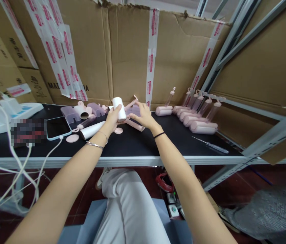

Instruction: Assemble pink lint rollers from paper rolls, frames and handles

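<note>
A white paper roll (118, 109), likely a lint roller refill, stands nearly upright in my left hand (113, 119), its fingers wrapped round the lower part. My right hand (144, 115) is just to its right, thumb and fingers apart, thumb pointing toward the roll. Its fingertips are at a thin pink plastic piece (132, 102); whether they grip it I cannot tell. Below my right hand lies a pink cylinder (135, 125), partly hidden, with a translucent purple cover (134, 110) behind. Under my left hand are another white roll (93, 130) and a pink disc (118, 130).
Several pink rollers with clear handles (203, 127) stand at the right, near a screwdriver (211, 145). Purple covers (70, 114) and pink parts lie at the left, beside a phone (58, 128), cables and a power strip (28, 110). Cardboard (130, 51) walls the back.
</note>
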Tool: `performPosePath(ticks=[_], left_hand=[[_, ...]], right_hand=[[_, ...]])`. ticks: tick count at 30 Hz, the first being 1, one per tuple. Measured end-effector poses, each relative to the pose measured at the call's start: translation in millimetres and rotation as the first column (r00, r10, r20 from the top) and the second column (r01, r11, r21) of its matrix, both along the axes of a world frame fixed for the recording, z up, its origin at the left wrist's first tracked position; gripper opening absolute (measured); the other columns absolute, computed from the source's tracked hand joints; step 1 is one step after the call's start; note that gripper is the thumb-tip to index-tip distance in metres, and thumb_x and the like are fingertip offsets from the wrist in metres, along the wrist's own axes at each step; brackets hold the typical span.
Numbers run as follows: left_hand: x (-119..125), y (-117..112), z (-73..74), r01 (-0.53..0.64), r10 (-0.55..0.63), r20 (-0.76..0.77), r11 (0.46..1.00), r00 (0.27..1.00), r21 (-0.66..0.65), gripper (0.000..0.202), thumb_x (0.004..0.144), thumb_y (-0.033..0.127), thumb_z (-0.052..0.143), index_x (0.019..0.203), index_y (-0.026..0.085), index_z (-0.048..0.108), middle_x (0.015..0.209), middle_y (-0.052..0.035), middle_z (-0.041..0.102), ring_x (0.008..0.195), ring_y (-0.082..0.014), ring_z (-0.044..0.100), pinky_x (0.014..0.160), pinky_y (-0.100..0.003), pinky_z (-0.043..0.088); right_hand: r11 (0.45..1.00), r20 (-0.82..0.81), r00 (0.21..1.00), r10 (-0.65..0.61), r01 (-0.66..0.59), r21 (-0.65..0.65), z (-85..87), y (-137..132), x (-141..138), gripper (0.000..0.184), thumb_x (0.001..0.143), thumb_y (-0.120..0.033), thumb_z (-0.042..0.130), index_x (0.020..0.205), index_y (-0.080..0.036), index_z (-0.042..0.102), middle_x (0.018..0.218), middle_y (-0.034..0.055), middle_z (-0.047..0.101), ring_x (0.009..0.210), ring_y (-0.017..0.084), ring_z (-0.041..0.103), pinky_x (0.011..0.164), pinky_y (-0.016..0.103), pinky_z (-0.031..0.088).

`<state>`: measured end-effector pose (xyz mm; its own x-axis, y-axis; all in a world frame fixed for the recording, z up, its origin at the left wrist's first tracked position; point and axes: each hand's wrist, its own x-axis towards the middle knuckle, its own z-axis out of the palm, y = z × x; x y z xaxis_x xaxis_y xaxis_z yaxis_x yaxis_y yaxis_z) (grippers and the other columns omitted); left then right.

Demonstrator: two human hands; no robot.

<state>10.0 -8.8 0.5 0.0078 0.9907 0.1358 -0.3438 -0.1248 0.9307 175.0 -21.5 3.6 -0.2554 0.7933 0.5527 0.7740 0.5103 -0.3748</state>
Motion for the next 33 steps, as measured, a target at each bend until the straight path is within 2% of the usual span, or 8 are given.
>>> performPosePath(ticks=[5, 10, 12, 15, 17, 20, 23, 33], left_hand=[[-3.2, 1.9, 0.9, -0.095, 0.091, 0.079, 0.994, 0.993, 0.047, 0.027, 0.081, 0.039, 0.062, 0.096, 0.02, 0.051, 0.078, -0.0012, 0.063, 0.056, -0.0119, 0.062, 0.049, -0.023, 0.051], [-2.8, 2.4, -0.7, -0.11, 0.105, 0.059, 0.991, 0.993, 0.074, 0.026, 0.081, 0.037, 0.059, 0.099, 0.021, 0.049, 0.081, -0.0011, 0.063, 0.058, -0.0122, 0.061, 0.05, -0.024, 0.051], [-3.1, 3.1, -1.9, -0.114, 0.112, 0.034, 0.99, 0.993, 0.078, 0.026, 0.081, 0.036, 0.059, 0.101, 0.022, 0.049, 0.083, -0.0017, 0.062, 0.059, -0.013, 0.062, 0.051, -0.025, 0.051], [-2.3, 5.2, -6.3, -0.105, 0.109, -0.039, 0.989, 0.993, 0.106, 0.032, 0.076, 0.034, 0.064, 0.102, 0.022, 0.05, 0.085, -0.0024, 0.062, 0.064, -0.0144, 0.062, 0.056, -0.028, 0.053], [-0.5, 7.4, -10.3, -0.073, 0.09, -0.098, 0.984, 0.991, 0.164, 0.037, 0.071, 0.032, 0.07, 0.101, 0.021, 0.053, 0.085, -0.003, 0.063, 0.07, -0.0159, 0.062, 0.064, -0.03, 0.053], [2.9, 10.1, -14.6, -0.016, 0.064, -0.162, 0.96, 0.985, 0.278, 0.041, 0.064, 0.027, 0.076, 0.1, 0.018, 0.056, 0.089, -0.004, 0.065, 0.083, -0.0182, 0.063, 0.077, -0.032, 0.051], [4.6, 10.5, -14.8, 0.011, 0.054, -0.18, 0.939, 0.982, 0.343, 0.044, 0.062, 0.024, 0.077, 0.101, 0.017, 0.059, 0.095, -0.0052, 0.066, 0.09, -0.0191, 0.062, 0.086, -0.032, 0.048], [1.5, 5.8, -15.6, -0.016, 0.122, -0.234, 0.912, 0.965, 0.411, 0.043, 0.069, 0.04, 0.075, 0.102, 0.016, 0.062, 0.09, -0.0054, 0.066, 0.08, -0.0171, 0.061, 0.075, -0.028, 0.05]], right_hand=[[0.961, 0.279, 0.957, -0.075, 0.144, -0.236, -6.4, -1.5, -2.2, 0.062, 0.07, -0.051, 0.07, 0.121, -0.019, 0.056, 0.119, 0.0161, 0.06, 0.115, 0.038, 0.05, 0.092, 0.056, 0.04], [0.977, 0.415, 0.904, -0.102, 0.169, -0.129, -10.3, -3.8, -13.8, 0.02, 0.081, -0.013, 0.056, 0.101, -0.015, 0.06, 0.102, 0.017, 0.067, 0.101, 0.032, 0.062, 0.095, 0.051, 0.039], [0.972, 0.332, 0.924, -0.192, 0.225, -0.064, -6.7, -5.1, -13.5, 0.022, 0.081, -0.01, 0.051, 0.102, -0.012, 0.056, 0.107, 0.0212, 0.064, 0.1, 0.032, 0.062, 0.093, 0.05, 0.041], [0.968, -0.042, 0.967, -0.251, 0.25, -0.036, 1.2, -5.9, -8.9, 0.025, 0.087, -0.026, 0.049, 0.108, -0.014, 0.049, 0.105, 0.0181, 0.061, 0.095, 0.03, 0.061, 0.085, 0.048, 0.046], [0.991, -0.317, 0.94, -0.13, 0.128, -0.027, 3.9, -4.8, -7.2, 0.032, 0.088, -0.042, 0.048, 0.109, -0.018, 0.046, 0.096, 0.0096, 0.061, 0.089, 0.025, 0.061, 0.08, 0.042, 0.05], [0.979, -0.556, 0.819, 0.141, -0.2, -0.047, -0.5, -0.7, -10.7, 0.041, 0.086, -0.057, 0.046, 0.108, -0.022, 0.047, 0.094, 0.0041, 0.057, 0.084, 0.018, 0.059, 0.068, 0.032, 0.054], [0.915, -0.62, 0.753, 0.218, -0.38, -0.139, -10.7, 4.8, -17.8, 0.049, 0.081, -0.062, 0.051, 0.109, -0.022, 0.049, 0.098, 0.0048, 0.057, 0.085, 0.018, 0.058, 0.062, 0.03, 0.055], [0.858, -0.746, 0.642, 0.179, -0.473, -0.201, -14.5, 6.2, -28.4, 0.047, 0.079, -0.063, 0.053, 0.104, -0.023, 0.046, 0.086, 0.0003, 0.051, 0.072, 0.013, 0.057, 0.06, 0.029, 0.056]])
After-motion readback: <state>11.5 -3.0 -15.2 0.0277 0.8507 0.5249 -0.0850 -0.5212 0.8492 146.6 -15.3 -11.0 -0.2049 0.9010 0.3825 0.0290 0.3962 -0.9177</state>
